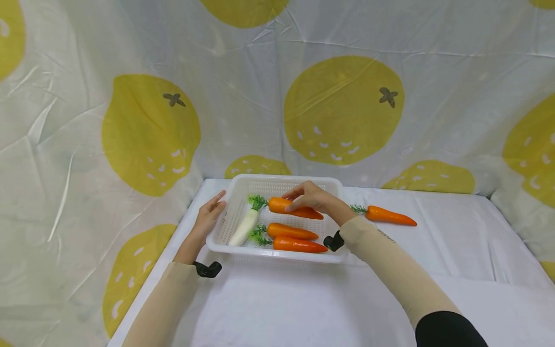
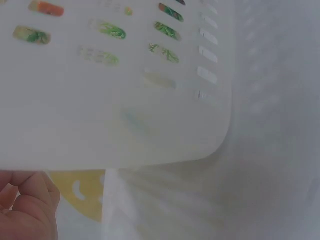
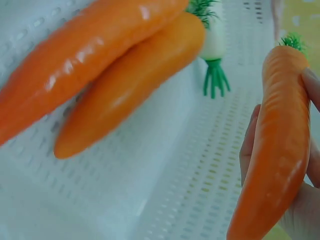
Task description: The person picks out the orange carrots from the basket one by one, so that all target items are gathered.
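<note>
A: From the head view, what's in hand?

B: The right hand [image 1: 310, 197] grips an orange plastic carrot with a green top [image 1: 292, 207], held over the white slotted plastic basket [image 1: 277, 183] on the white cloth-covered table [image 1: 455, 250]. The left hand [image 1: 211, 213] rests with straight fingers against the basket's left wall.

A: How far along?

B: I'd judge mostly there: two orange carrots [image 1: 295, 238] and a white plastic radish [image 1: 244, 225] already lie in the basket. One more orange carrot [image 1: 389, 216] lies on the table just right of the basket, still outside.

A: Left wrist view?

B: Mostly the basket's curved wall [image 2: 125, 110] up close; a bit of the hand [image 2: 25, 210] shows below it, holding nothing.

A: Right wrist?

B: The fingers [image 3: 250, 150] are curled round the held carrot [image 3: 277, 150], above the basket floor [image 3: 165, 190], apart from the two lying carrots [image 3: 115, 75].
</note>
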Tool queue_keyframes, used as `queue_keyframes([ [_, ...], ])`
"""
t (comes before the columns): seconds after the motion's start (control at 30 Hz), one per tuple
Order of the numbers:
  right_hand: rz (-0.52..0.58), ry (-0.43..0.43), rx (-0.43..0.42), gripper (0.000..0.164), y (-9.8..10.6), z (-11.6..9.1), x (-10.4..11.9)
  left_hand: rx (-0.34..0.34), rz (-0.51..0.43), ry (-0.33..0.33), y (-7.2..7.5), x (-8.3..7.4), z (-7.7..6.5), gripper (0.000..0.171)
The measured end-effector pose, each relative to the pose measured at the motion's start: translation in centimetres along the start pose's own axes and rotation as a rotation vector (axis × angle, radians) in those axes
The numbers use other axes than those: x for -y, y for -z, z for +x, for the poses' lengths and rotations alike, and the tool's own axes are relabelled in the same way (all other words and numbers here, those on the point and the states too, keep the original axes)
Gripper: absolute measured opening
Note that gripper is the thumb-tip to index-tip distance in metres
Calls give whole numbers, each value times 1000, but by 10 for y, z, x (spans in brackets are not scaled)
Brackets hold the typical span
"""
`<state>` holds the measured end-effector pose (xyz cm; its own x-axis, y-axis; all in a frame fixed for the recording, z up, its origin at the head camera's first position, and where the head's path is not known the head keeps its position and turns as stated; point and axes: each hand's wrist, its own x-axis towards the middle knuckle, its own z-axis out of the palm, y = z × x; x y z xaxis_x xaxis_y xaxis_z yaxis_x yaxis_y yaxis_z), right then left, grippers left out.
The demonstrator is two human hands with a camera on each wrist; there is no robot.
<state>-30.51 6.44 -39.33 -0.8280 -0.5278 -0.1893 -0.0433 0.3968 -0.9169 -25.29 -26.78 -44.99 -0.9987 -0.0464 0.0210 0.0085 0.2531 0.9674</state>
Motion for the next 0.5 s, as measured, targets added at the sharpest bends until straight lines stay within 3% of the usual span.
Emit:
queue_keyframes([
  [0.23, -61, 27, 11, 43, 27, -31, 10, -4, -16, 15, 0, -1, -1, 51],
  [0.5, -41, 0, 21, 47, 57, -63, 8, 7, -31, 32, -1, -4, -2, 51],
])
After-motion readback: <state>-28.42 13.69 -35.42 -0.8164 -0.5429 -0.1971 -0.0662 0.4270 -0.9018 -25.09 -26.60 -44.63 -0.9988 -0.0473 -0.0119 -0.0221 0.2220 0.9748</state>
